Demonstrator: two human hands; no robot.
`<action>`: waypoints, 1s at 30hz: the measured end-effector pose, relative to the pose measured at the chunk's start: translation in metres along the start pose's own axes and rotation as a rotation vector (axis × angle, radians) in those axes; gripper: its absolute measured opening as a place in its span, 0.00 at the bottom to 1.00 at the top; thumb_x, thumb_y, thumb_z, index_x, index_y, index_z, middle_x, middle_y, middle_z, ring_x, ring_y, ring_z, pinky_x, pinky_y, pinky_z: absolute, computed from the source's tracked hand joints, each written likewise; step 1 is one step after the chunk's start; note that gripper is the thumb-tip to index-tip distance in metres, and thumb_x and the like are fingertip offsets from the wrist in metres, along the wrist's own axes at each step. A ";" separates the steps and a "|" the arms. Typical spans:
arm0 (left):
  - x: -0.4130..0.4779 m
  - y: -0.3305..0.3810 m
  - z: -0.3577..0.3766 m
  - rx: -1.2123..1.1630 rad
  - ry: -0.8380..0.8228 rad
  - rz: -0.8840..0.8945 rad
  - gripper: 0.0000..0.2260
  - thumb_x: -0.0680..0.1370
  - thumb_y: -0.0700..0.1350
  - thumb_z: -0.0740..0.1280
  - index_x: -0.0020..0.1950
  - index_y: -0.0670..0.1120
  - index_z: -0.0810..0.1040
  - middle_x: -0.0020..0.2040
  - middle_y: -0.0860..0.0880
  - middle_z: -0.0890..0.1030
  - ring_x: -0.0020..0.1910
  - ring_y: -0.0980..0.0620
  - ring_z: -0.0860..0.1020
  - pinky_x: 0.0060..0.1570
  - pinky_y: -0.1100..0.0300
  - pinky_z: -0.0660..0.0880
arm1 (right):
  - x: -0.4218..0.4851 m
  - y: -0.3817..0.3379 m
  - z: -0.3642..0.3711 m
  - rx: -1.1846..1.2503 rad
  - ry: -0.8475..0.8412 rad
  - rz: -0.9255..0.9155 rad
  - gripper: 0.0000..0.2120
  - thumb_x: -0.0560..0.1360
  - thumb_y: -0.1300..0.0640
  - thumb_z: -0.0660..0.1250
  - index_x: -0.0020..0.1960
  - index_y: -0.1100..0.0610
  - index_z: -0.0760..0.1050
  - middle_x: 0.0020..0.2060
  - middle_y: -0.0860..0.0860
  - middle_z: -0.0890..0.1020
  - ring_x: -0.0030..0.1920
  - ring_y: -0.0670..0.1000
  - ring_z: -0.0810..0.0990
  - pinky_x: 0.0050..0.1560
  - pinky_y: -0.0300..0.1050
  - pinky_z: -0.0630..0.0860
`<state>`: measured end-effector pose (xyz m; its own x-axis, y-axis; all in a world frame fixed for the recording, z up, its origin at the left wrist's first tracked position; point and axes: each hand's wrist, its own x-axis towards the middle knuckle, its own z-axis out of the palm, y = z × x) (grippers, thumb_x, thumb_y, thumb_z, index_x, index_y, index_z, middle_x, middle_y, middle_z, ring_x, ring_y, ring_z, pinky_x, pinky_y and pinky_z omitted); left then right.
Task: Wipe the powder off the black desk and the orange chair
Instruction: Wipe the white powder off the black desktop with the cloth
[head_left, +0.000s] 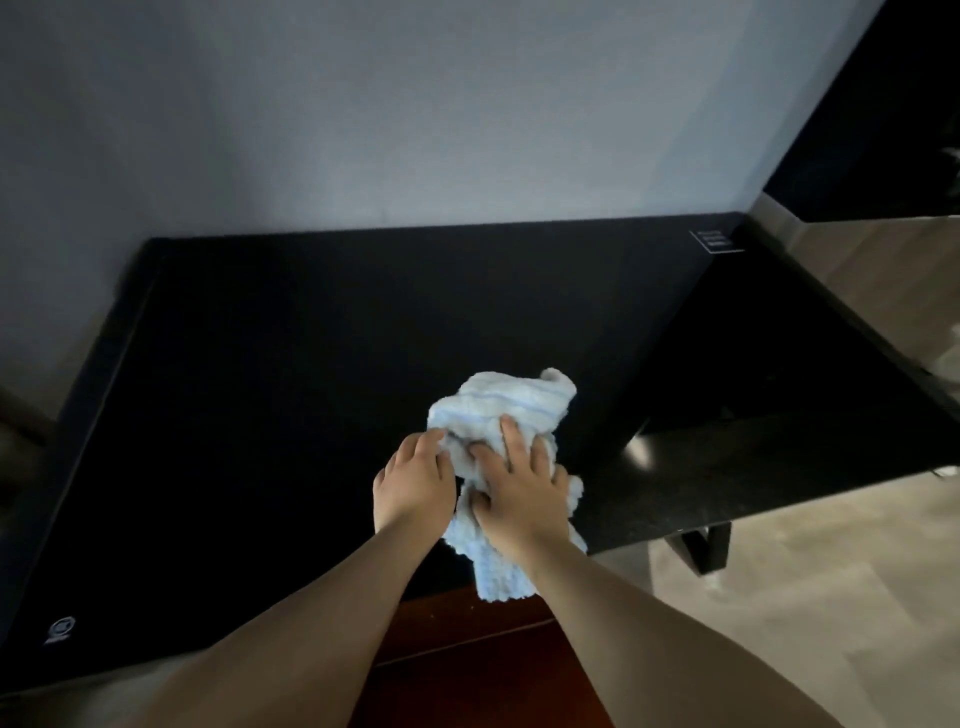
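Step in hand: wiping the black bench (311, 364) w/ a bunched pale-blue-and-white cloth (501, 402), sitting near the front edge, right of centre, lower tail hanging over that edge. Left hand (415, 480) just beside it, fingers (436, 441) curled into the cloth's left fold, gripping. Right hand (522, 491) on top, digits spread & fairly straight, pressing down rather than clutching. Next, prob.: firm even strokes over the far & left areas, gathering powder into the cloth, not shoving it onto the floor (805, 597); then on to the orange chair, poss. the reddish-brown surface (467, 654) under the front edge, not certain. Bench top matte, v. dark; no powder discernible in this light, so can't tell what's left.
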<state>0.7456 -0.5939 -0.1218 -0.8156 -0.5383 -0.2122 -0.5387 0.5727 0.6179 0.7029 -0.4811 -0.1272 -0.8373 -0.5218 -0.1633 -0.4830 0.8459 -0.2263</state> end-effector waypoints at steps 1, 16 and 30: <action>0.001 0.007 0.005 0.009 -0.007 0.010 0.20 0.82 0.47 0.50 0.74 0.52 0.63 0.73 0.54 0.65 0.72 0.53 0.64 0.72 0.53 0.59 | 0.002 0.010 -0.002 0.005 0.007 -0.009 0.23 0.79 0.46 0.56 0.73 0.41 0.55 0.77 0.47 0.41 0.75 0.59 0.46 0.71 0.58 0.52; 0.008 0.207 0.175 0.123 -0.003 0.051 0.20 0.82 0.48 0.51 0.75 0.54 0.59 0.74 0.55 0.63 0.75 0.54 0.57 0.74 0.54 0.53 | 0.019 0.268 -0.057 0.058 0.076 0.107 0.21 0.79 0.46 0.55 0.72 0.42 0.57 0.77 0.46 0.43 0.75 0.58 0.50 0.69 0.55 0.55; -0.040 0.304 0.268 0.280 -0.180 0.279 0.21 0.82 0.50 0.54 0.75 0.52 0.59 0.76 0.51 0.59 0.75 0.53 0.56 0.74 0.56 0.54 | -0.044 0.441 -0.094 0.034 0.131 0.584 0.23 0.80 0.48 0.56 0.73 0.42 0.54 0.77 0.50 0.45 0.71 0.60 0.57 0.61 0.57 0.67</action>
<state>0.5578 -0.2327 -0.1280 -0.9485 -0.2373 -0.2100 -0.3089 0.8401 0.4460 0.5025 -0.0750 -0.1296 -0.9874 0.0479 -0.1510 0.0730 0.9834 -0.1660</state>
